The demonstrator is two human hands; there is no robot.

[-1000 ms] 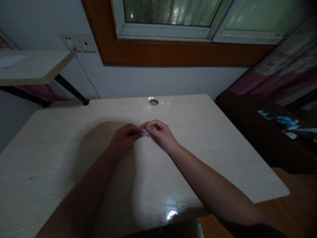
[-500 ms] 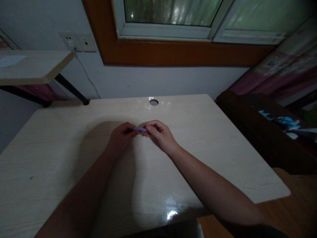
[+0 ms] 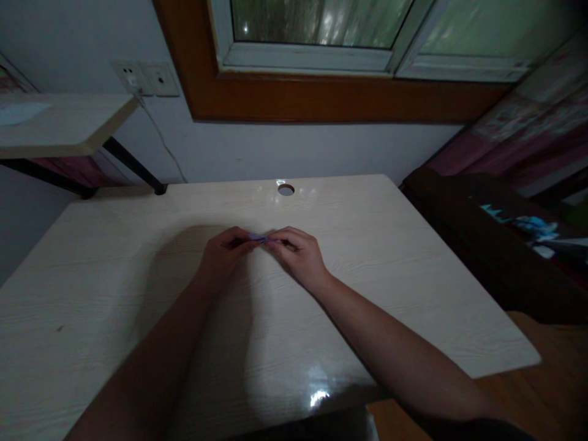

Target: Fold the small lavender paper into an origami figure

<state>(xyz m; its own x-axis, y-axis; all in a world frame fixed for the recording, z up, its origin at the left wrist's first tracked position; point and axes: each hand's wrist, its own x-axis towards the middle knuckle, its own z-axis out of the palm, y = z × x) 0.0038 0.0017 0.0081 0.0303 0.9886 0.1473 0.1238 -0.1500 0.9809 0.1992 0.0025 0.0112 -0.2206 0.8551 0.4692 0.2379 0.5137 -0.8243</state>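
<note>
A small, thin purple piece point(image 3: 257, 237), which looks like folded paper, is held between my two hands over the middle of the desk. My left hand point(image 3: 224, 251) pinches its left end between thumb and fingers. On the other end, the thumb and fingertips of my right hand point(image 3: 301, 256) are closed, with the fingertips of both hands close together. Fingers cover much of the piece, so its full shape is hidden. Below the hands lies the light wood-grain desk point(image 3: 285, 331).
Near the desk's back edge is a round cable hole point(image 3: 286, 190). A raised shelf point(image 3: 68, 131) on black legs point(image 3: 135, 165) stands at the back left, with a white cord point(image 3: 160, 135) beside it. Dark furniture point(image 3: 482, 245) borders the right side.
My right hand has shifted its grip, its fingers now pinching the end of the purple piece from above. The piece shows a bend or fold near its right end. My left hand stays put.
</note>
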